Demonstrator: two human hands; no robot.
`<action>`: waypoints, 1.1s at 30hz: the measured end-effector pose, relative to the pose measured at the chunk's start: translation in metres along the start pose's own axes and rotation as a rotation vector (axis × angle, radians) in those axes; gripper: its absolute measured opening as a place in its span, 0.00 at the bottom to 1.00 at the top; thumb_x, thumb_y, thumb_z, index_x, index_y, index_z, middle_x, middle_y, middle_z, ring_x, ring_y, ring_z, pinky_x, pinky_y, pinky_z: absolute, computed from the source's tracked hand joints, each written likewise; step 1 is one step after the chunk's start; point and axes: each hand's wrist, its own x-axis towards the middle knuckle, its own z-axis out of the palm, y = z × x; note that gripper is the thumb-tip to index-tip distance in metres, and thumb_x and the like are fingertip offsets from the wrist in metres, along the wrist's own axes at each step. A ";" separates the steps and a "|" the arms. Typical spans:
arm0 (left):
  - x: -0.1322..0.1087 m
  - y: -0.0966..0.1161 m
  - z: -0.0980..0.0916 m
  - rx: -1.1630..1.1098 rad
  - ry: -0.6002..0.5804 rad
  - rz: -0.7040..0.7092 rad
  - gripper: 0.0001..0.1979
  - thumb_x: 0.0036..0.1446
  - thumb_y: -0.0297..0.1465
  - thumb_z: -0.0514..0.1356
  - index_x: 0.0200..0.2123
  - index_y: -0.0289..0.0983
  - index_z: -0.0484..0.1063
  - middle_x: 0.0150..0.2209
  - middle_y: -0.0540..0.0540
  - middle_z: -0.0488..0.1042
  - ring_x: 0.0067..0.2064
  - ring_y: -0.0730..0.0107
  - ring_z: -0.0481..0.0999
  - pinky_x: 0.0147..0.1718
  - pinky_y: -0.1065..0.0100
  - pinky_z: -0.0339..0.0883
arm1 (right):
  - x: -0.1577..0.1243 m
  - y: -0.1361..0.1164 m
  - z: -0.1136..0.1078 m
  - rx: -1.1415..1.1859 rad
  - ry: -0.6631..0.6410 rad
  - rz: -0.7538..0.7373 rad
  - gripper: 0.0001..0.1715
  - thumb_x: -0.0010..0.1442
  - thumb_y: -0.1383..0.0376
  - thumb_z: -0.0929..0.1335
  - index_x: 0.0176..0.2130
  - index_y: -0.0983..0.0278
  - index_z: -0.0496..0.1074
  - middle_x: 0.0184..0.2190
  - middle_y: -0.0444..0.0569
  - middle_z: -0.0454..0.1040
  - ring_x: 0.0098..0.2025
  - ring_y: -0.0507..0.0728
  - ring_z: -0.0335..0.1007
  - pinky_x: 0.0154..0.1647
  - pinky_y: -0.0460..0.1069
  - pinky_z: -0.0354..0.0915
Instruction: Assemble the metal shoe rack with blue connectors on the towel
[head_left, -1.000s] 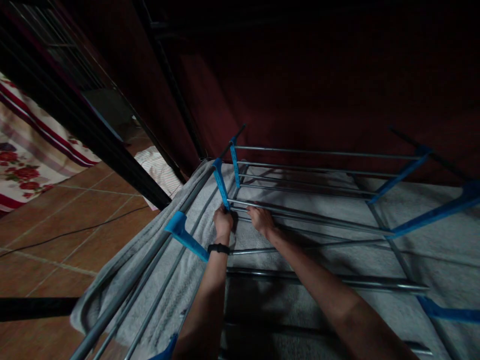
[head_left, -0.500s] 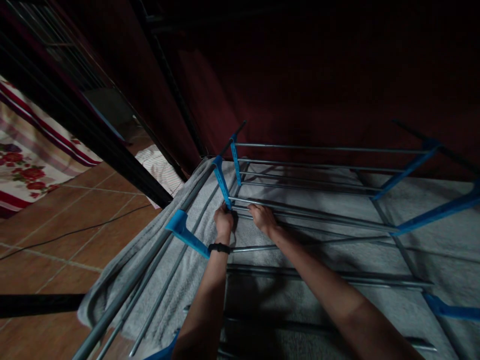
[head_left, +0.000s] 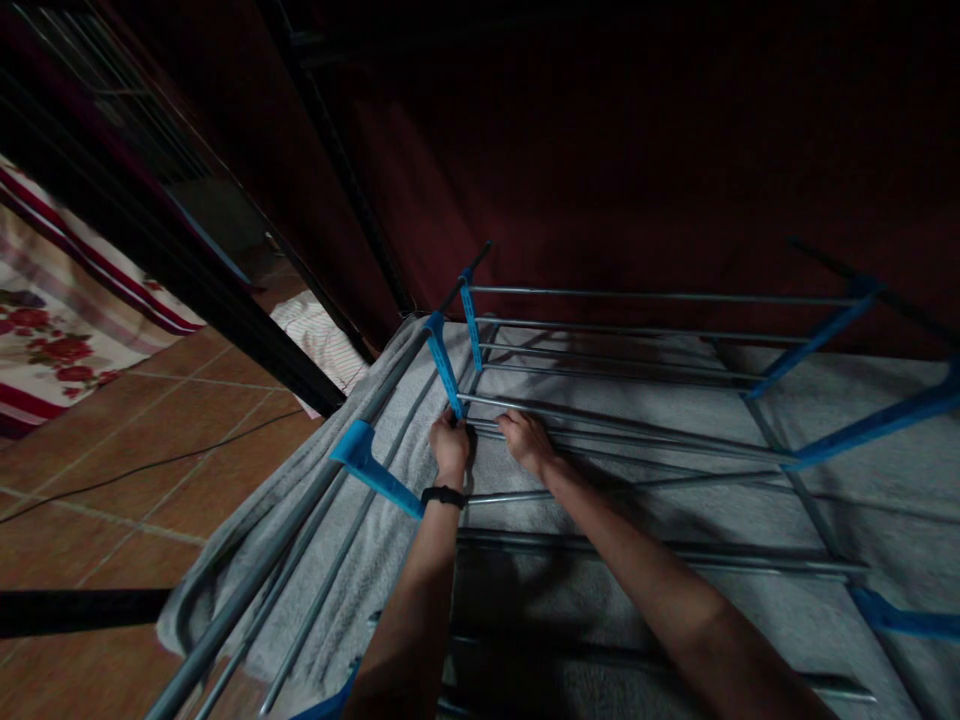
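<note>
A rack frame of grey metal tubes and blue plastic brackets lies across a grey blanket (head_left: 397, 440). My left hand (head_left: 449, 447), wearing a dark wristband, is closed around the lower end of a blue bracket (head_left: 444, 370). Just right of it, my right hand (head_left: 523, 440) pinches a thin metal tube (head_left: 600, 437) near its left end, close to that bracket. Where tube and bracket meet is partly hidden by my left fingers. Another tube (head_left: 637, 421) runs just above my right hand. A nearer blue bracket (head_left: 379, 478) sits beside my left wrist.
Blue brackets (head_left: 874, 420) stand along the right side. Loose tubes (head_left: 660, 550) lie nearer to me. A black post (head_left: 225, 270) slants across the left, over a tiled floor (head_left: 187, 420) with a dark cable (head_left: 150, 466). Behind hangs a dark red curtain (head_left: 637, 200).
Both hands have shifted only slightly. The tube in my right hand sits a little lower at its left end, a bit farther below the tube above it.
</note>
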 end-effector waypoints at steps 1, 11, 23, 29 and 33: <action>0.000 0.000 0.000 0.001 -0.004 0.006 0.17 0.56 0.20 0.60 0.48 0.34 0.80 0.44 0.39 0.83 0.48 0.58 0.81 0.50 0.64 0.71 | 0.000 0.000 0.000 0.006 0.004 0.002 0.23 0.73 0.65 0.57 0.56 0.60 0.76 0.56 0.51 0.77 0.57 0.58 0.72 0.58 0.49 0.64; -0.004 0.002 -0.003 0.084 -0.004 0.026 0.17 0.59 0.23 0.60 0.50 0.33 0.80 0.43 0.37 0.83 0.47 0.55 0.81 0.48 0.63 0.70 | 0.003 0.000 -0.005 0.034 -0.004 0.011 0.23 0.73 0.63 0.57 0.59 0.61 0.74 0.58 0.52 0.77 0.59 0.58 0.72 0.59 0.49 0.63; -0.010 0.006 -0.003 0.133 0.004 0.062 0.15 0.60 0.24 0.60 0.50 0.33 0.79 0.45 0.35 0.82 0.49 0.53 0.80 0.50 0.61 0.69 | 0.000 -0.004 -0.009 0.001 -0.006 0.024 0.24 0.73 0.63 0.57 0.59 0.60 0.73 0.57 0.53 0.77 0.58 0.59 0.72 0.58 0.50 0.64; -0.010 0.001 0.000 0.123 0.011 0.090 0.15 0.61 0.24 0.58 0.49 0.32 0.79 0.45 0.35 0.82 0.49 0.54 0.80 0.51 0.61 0.68 | 0.003 -0.003 -0.012 -0.001 -0.028 0.006 0.23 0.72 0.64 0.57 0.56 0.60 0.75 0.54 0.53 0.79 0.56 0.59 0.74 0.55 0.49 0.65; -0.010 -0.002 0.002 0.154 0.016 0.104 0.15 0.62 0.24 0.57 0.50 0.31 0.78 0.46 0.33 0.81 0.51 0.52 0.79 0.53 0.60 0.67 | 0.004 0.001 -0.011 -0.001 -0.036 -0.009 0.23 0.72 0.64 0.56 0.54 0.60 0.76 0.52 0.53 0.80 0.56 0.60 0.74 0.54 0.49 0.65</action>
